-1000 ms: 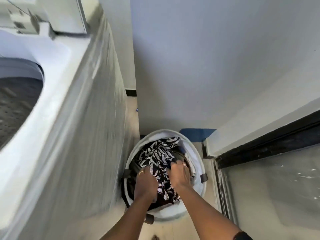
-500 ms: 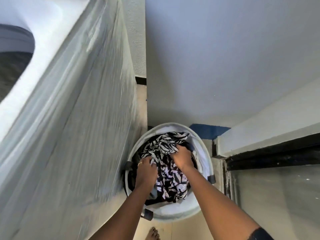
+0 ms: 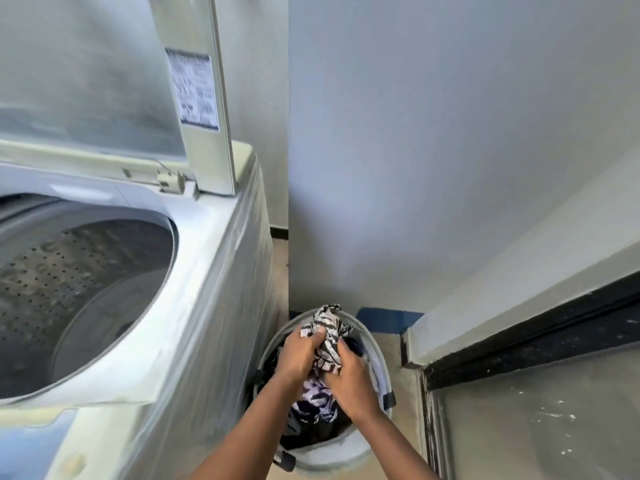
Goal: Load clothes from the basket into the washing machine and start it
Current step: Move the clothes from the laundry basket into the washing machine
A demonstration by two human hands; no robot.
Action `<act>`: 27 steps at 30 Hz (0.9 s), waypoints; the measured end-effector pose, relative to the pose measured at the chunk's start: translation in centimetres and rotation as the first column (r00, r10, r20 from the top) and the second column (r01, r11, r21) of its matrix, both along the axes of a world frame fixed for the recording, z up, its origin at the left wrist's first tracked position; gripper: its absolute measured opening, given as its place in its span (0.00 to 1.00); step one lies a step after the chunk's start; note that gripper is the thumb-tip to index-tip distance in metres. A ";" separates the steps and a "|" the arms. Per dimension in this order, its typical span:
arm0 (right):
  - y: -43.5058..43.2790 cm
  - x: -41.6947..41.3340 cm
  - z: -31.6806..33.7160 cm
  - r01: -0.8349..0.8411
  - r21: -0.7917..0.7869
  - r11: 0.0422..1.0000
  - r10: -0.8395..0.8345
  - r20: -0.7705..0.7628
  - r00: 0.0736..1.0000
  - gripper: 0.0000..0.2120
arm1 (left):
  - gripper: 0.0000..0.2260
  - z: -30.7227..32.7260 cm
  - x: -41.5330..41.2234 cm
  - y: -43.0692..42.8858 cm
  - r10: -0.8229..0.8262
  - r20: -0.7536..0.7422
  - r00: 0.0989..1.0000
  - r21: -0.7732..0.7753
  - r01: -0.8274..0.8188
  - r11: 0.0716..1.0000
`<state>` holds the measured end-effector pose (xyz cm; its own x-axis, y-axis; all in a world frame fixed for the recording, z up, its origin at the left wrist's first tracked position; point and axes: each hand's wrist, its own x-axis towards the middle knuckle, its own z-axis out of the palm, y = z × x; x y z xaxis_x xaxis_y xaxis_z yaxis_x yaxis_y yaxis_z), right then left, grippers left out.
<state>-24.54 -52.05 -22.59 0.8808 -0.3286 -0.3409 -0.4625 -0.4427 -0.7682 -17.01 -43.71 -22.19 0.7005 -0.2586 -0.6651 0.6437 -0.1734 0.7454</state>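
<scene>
Both hands, left hand [image 3: 300, 351] and right hand [image 3: 349, 379], clamp the patterned garment [image 3: 329, 332] above the basket [image 3: 379, 355]; next, lift leftward into the open drum [image 3: 86, 289].

Black-and-white leaf-print garment [image 3: 329, 336], white basket [image 3: 377, 355] (dark handles), white washing machine [image 3: 207, 271]

Wall [image 3: 433, 150]: plain pale grey, filling the upper right of the view. Blue strip [image 3: 389, 318]: low on the wall, at floor level. Black skirting [image 3: 278, 233]: short dark band at the base of the far corner. Ledge [image 3: 519, 296]: pale, running diagonally at right. Black frame [image 3: 540, 336]: just below the ledge. Glass pane [image 3: 540, 420]: speckled with white spots. Floor [image 3: 389, 344]: tan, partly visible.
</scene>
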 end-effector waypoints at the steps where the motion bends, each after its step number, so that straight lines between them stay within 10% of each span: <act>1: 0.0 -0.3 1.5 -0.039 -0.009 0.999 0.039 0.019 0.999 0.27 | 0.04 1.6 0.1 0.2 -0.012 0.036 0.999 0.005 0.011 1.000; 5: -1.1 -0.7 7.0 -0.161 -0.044 0.986 0.164 0.077 0.983 0.23 | 0.06 7.8 0.8 0.9 -0.093 0.084 0.992 -0.104 0.102 0.989; 10: -4.4 1.2 12.9 -0.221 -0.450 0.865 0.302 0.115 0.946 0.21 | 0.10 18.4 2.1 2.7 -0.391 0.282 0.876 -0.128 0.438 0.890; 13: -5.5 2.4 16.8 -0.269 -0.373 0.888 0.329 0.107 0.938 0.32 | 0.13 24.7 3.0 3.6 -0.556 0.436 0.708 -0.008 0.621 0.784; 15: -6.0 2.8 19.7 -0.259 -0.281 0.924 0.293 0.086 0.952 0.21 | 0.09 27.7 4.5 4.5 -0.598 0.504 0.623 0.103 0.643 0.759; 23: -7.1 2.1 32.2 -0.249 -0.414 0.876 0.255 -0.042 0.966 0.14 | 0.19 32.2 9.4 7.3 -0.696 0.457 0.553 0.265 0.662 0.701; 27: -6.4 1.7 38.4 -0.146 -0.458 0.877 0.179 0.029 0.983 0.29 | 0.17 36.7 10.0 7.8 -0.691 0.515 0.507 0.233 0.693 0.682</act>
<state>-22.83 -58.45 15.82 0.9508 -0.2829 -0.1266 -0.3078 -0.8138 -0.4930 -6.99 -35.87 14.51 0.5165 -0.8197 -0.2477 -0.1759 -0.3847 0.9061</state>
